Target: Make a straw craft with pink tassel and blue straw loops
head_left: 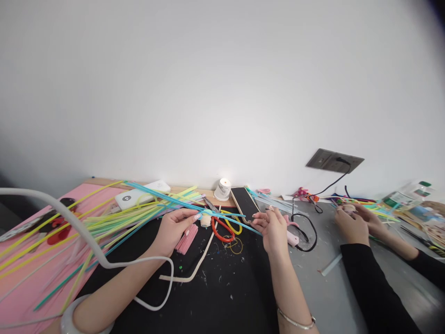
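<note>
My left hand is closed in a pinch on blue pipe cleaners, which stretch from the upper left toward the right. Just beyond its fingertips is a small cream piece with blue around its top. The fingers of my right hand are curled at the right end of the lower blue strand, which runs into them. A short pink bundle of pipe cleaners lies beside my left hand. Between the hands lie scissors with a red-orange and yellow handle, and a bent cream pipe cleaner lies on the black mat.
Many yellow and green pipe cleaners spread at left over pink sheets. A white cable loops across my left forearm. A phone, a white cup and a pink glue gun lie nearby. A co-worker's hands work at right.
</note>
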The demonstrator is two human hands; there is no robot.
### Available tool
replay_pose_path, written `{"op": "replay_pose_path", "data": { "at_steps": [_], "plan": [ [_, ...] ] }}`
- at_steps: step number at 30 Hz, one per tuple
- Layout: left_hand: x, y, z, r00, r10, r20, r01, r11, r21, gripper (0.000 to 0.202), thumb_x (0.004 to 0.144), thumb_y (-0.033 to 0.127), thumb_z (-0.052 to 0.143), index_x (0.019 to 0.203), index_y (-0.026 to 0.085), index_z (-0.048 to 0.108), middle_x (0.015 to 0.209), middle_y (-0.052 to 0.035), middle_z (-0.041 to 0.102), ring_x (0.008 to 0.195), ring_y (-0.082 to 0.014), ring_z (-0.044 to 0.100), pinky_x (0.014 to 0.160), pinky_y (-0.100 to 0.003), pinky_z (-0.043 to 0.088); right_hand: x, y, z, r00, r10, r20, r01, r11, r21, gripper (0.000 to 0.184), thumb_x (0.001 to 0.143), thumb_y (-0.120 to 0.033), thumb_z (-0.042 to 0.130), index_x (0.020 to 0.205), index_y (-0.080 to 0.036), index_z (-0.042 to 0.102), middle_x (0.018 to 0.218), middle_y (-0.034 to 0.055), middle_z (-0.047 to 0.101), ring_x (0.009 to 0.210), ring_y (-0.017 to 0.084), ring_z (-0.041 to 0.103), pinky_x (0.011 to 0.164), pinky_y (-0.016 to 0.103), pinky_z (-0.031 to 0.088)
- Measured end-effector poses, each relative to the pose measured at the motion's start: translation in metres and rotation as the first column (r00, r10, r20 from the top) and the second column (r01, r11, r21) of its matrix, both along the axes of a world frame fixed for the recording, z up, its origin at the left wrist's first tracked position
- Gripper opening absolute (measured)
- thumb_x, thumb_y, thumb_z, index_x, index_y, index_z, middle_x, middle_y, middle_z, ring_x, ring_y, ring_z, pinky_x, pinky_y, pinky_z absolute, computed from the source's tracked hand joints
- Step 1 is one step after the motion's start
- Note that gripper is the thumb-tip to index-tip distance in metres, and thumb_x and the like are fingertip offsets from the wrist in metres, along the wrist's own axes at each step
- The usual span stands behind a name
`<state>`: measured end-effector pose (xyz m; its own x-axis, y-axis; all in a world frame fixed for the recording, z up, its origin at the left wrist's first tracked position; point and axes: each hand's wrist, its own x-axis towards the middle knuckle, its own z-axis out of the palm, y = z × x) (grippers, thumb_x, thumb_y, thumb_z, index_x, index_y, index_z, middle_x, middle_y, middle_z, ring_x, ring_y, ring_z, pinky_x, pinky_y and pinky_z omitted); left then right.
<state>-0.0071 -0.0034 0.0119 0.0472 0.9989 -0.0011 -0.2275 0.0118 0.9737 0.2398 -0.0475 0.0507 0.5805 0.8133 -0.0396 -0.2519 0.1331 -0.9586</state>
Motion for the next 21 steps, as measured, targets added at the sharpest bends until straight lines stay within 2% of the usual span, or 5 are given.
{"op": "replay_pose_path", "data": {
  "at_steps": [3, 7, 10, 13, 21],
  "plan": [
    [0.000, -0.001, 0.001, 1.000, -0.003, 0.008, 0.003, 1.000, -0.004, 0.024, 0.054, 0.032, 0.083, 0.071, 0.017, 0.074, 0.054, 0.0019, 0.066, 0.043, -0.0080, 0.046, 0.044, -0.021, 0.036, -0.011, 0.001, -0.005, 0.970, 0.182, 0.158, -0.186, 0.983, 0.008, 0.033, 0.077, -0.037, 0.062, 0.102, -0.016, 0.060, 0.064, -0.0010, 0.066, 0.050, 0.011, 0.060, 0.053, 0.023, 0.053],
    [0.000, -0.002, 0.004, 1.000, -0.004, -0.016, 0.005, 1.000, 0.019, 0.021, 0.055, 0.031, 0.082, 0.070, 0.018, 0.074, 0.056, 0.0015, 0.067, 0.043, -0.0085, 0.046, 0.043, -0.022, 0.035, -0.029, 0.000, -0.016, 0.765, 0.350, 0.541, -0.388, 0.920, -0.048, 0.033, 0.082, -0.034, 0.061, 0.108, -0.016, 0.069, 0.094, 0.0081, 0.072, 0.078, 0.018, 0.067, 0.071, 0.030, 0.056],
    [0.000, -0.002, 0.005, 0.999, -0.005, -0.041, 0.007, 1.000, 0.031, 0.020, 0.057, 0.031, 0.081, 0.070, 0.018, 0.074, 0.054, 0.0025, 0.065, 0.042, -0.0084, 0.045, 0.043, -0.022, 0.035, -0.039, -0.002, -0.022, 0.595, 0.351, 0.723, -0.447, 0.892, -0.066, 0.030, 0.085, -0.025, 0.056, 0.111, -0.019, 0.071, 0.094, 0.0074, 0.073, 0.077, 0.019, 0.068, 0.070, 0.031, 0.056],
    [0.000, -0.002, 0.005, 0.999, -0.009, -0.046, 0.010, 1.000, 0.021, 0.022, 0.056, 0.032, 0.081, 0.071, 0.018, 0.073, 0.053, 0.0026, 0.065, 0.042, -0.0086, 0.046, 0.044, -0.022, 0.036, -0.047, -0.003, -0.024, 0.489, 0.295, 0.821, -0.465, 0.884, -0.041, 0.028, 0.086, -0.019, 0.054, 0.106, -0.022, 0.073, 0.086, 0.0055, 0.074, 0.074, 0.019, 0.068, 0.069, 0.031, 0.055],
    [-0.001, 0.000, 0.001, 1.000, -0.012, -0.010, 0.012, 1.000, 0.006, 0.022, 0.056, 0.030, 0.082, 0.072, 0.018, 0.074, 0.052, 0.0029, 0.064, 0.043, -0.0088, 0.046, 0.045, -0.022, 0.037, -0.053, -0.004, -0.028, 0.426, 0.192, 0.884, -0.435, 0.900, 0.014, 0.023, 0.085, -0.014, 0.054, 0.093, -0.021, 0.075, 0.082, 0.0047, 0.074, 0.068, 0.018, 0.068, 0.064, 0.028, 0.055]
  ]
}}
